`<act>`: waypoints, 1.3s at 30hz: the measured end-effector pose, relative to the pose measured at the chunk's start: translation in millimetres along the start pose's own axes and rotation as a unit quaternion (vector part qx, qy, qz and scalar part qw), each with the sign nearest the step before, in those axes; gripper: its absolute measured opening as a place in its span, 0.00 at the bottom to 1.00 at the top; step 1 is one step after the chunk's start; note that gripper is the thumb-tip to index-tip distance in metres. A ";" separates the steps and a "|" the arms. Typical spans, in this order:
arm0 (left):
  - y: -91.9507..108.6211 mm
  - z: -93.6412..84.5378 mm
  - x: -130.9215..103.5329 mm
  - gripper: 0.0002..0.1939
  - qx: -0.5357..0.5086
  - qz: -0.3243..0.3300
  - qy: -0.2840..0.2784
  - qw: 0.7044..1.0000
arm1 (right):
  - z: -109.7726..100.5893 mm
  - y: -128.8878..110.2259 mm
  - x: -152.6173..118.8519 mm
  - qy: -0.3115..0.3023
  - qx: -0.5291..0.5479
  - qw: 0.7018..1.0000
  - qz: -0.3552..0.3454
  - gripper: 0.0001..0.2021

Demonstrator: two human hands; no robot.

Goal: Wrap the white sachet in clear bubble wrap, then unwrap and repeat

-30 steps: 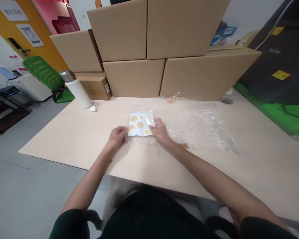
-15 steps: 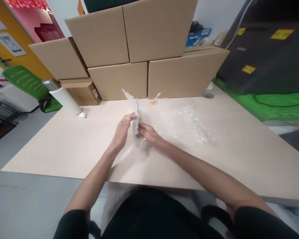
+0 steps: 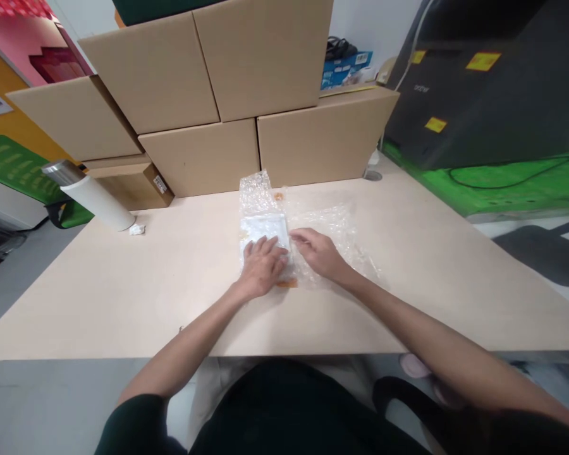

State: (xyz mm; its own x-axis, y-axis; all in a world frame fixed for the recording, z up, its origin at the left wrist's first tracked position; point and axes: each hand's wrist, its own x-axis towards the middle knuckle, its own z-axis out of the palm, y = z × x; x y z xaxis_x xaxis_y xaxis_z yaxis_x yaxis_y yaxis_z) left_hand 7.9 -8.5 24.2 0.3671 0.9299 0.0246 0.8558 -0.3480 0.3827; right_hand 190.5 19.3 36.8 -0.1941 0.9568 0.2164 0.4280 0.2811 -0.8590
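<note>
A flat, whitish rectangular packet [image 3: 264, 226] lies on the table, with clear bubble wrap [image 3: 329, 221] around it and spread out to its right. A strip of the wrap reaches past its far edge toward the boxes. My left hand [image 3: 260, 268] rests on the packet's near part, fingers spread and flat, covering some of it. At the packet's right edge is my right hand [image 3: 318, 254], its fingers curled together over the bubble wrap, seeming to pinch it. An orange piece of tape [image 3: 287, 283] shows by my left hand.
Cardboard boxes [image 3: 199, 161] are stacked along the table's back edge. A white bottle with a metal cap [image 3: 97, 199] stands at the left beside a crumpled white scrap [image 3: 137, 229]. A dark machine [image 3: 464, 95] sits beyond the table at the right.
The packet, held upright between both hands before, now lies flat on the table. My left hand has moved onto its top, and my right hand has shifted right to its edge.
</note>
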 end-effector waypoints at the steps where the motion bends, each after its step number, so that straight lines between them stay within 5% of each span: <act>1: -1.7 -0.7 -0.5 0.19 -0.009 0.000 -0.001 1.000 | 4.3 -1.5 3.5 -0.021 -0.015 1.000 -0.018 0.11; 5: -18.2 -9.7 -2.9 0.24 -0.086 -0.096 0.119 0.984 | 26.0 -7.8 14.2 -0.109 -0.071 0.991 -0.028 0.13; 9: -38.4 -27.4 -6.6 0.40 -0.330 -0.244 0.194 0.891 | 29.6 -11.6 14.4 -0.109 -0.067 0.992 -0.013 0.19; 11: -38.3 -37.4 -7.9 0.40 -0.423 -0.245 0.214 0.846 | 23.7 -12.8 11.7 -0.113 -0.029 0.993 0.021 0.21; 13: -27.5 -45.9 -7.0 0.35 -0.453 -0.193 0.246 0.835 | 15.9 -13.0 8.2 -0.115 0.028 0.992 0.054 0.20; 17: 14.3 -48.8 6.2 0.23 -0.439 -0.067 0.223 0.868 | -0.4 -7.3 -0.6 -0.100 0.165 0.976 0.101 0.16; 21: 51.1 -24.8 32.6 0.24 -0.367 0.033 0.138 0.919 | -24.1 6.9 -12.7 -0.076 0.271 0.949 0.143 0.15; 27: 82.1 21.2 58.4 0.24 -0.131 0.083 0.017 0.988 | -73.9 39.9 -34.7 0.019 0.001 0.998 0.057 0.08; 32: 91.4 37.2 60.7 0.26 -0.029 0.091 -0.010 0.995 | -92.8 62.1 -28.2 0.158 -0.142 0.977 0.028 0.13; 39: 86.8 43.8 61.4 0.25 0.006 0.115 0.009 0.993 | -72.2 63.2 26.4 0.071 -0.077 0.983 0.153 0.18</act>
State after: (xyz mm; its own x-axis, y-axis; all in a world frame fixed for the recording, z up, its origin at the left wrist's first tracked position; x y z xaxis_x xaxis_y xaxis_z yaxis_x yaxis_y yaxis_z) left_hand 120.7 13.1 18.4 0.5470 0.8276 0.1259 0.7546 -0.5526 0.3538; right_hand 276.1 67.7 21.7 0.0845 0.9959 0.0317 0.5770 -0.0230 -0.8164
